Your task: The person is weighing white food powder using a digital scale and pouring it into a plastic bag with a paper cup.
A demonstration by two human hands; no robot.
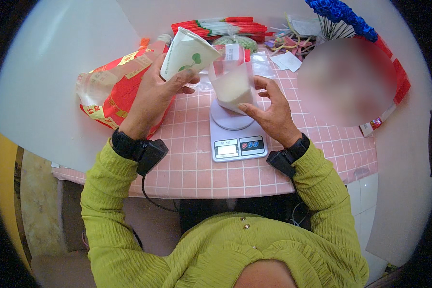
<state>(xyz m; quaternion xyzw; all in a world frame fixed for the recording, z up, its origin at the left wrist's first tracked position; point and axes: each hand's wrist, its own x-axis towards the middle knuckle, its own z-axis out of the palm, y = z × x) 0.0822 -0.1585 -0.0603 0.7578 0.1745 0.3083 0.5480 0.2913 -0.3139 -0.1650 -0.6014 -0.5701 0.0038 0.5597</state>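
Observation:
My left hand (156, 91) is closed round a white paper cup (188, 54) with a green leaf print. The cup is tipped on its side, its wide end to the right, beside the top of a clear plastic bag (234, 86). White grains fill the lower part of this bag; their exact kind is not clear. Thumb and fingers of my right hand (275, 111) grip the bag's right side. The bag is above the round plate of a white kitchen scale (217, 127); whether it rests there I cannot tell. The cup's inside is hidden.
A large red and clear package (125, 89) leans at the left. Behind are red-and-white packets (221, 29), a bag of green bits (237, 42), flat clear bags (264, 65) and blue artificial flowers (343, 17). A blurred patch covers the right side. Pink tiled cloth (187, 168) covers the table.

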